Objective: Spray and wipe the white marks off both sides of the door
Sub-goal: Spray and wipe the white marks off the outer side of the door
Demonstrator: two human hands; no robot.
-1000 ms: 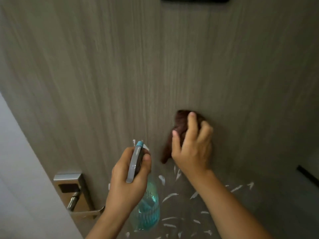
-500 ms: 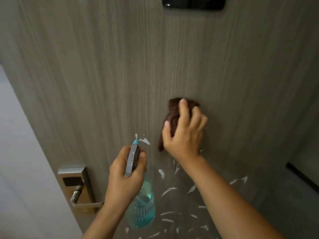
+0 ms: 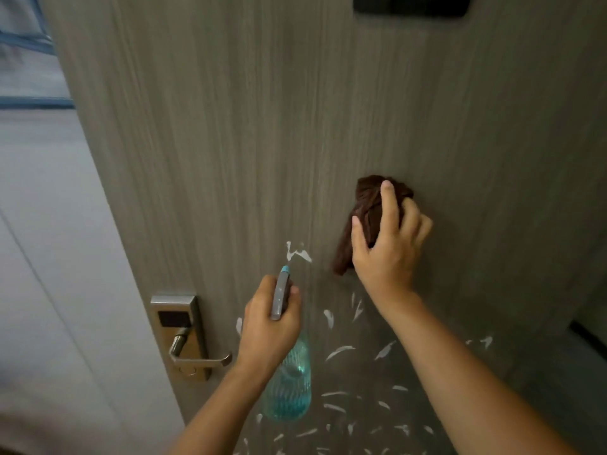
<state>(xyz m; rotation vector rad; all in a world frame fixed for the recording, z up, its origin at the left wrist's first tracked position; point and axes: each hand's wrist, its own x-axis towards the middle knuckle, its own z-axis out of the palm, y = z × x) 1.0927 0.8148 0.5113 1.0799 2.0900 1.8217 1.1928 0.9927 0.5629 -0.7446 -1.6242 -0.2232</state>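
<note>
A grey wood-grain door (image 3: 262, 126) fills the view. Several white marks (image 3: 341, 351) streak its lower part, and one smear (image 3: 297, 252) sits just above the sprayer's nozzle. My left hand (image 3: 267, 326) grips the grey trigger head of a teal spray bottle (image 3: 290, 389), nozzle pointing up at the door. My right hand (image 3: 387, 244) holds a bunched dark brown cloth (image 3: 368, 198) and presses it against the door, above most of the marks. The door around the cloth looks clean.
A metal lock plate with a lever handle (image 3: 185, 336) sits at the door's left edge. A black sign (image 3: 410, 4) is fixed at the top. Pale wall and floor (image 3: 49, 257) lie to the left; a dark floor strip (image 3: 588, 333) shows at the right.
My right hand with the cloth has slid up and to the right on the door. The view has shifted, so more of the black sign and the lock shows. The bottle stays in my left hand.
</note>
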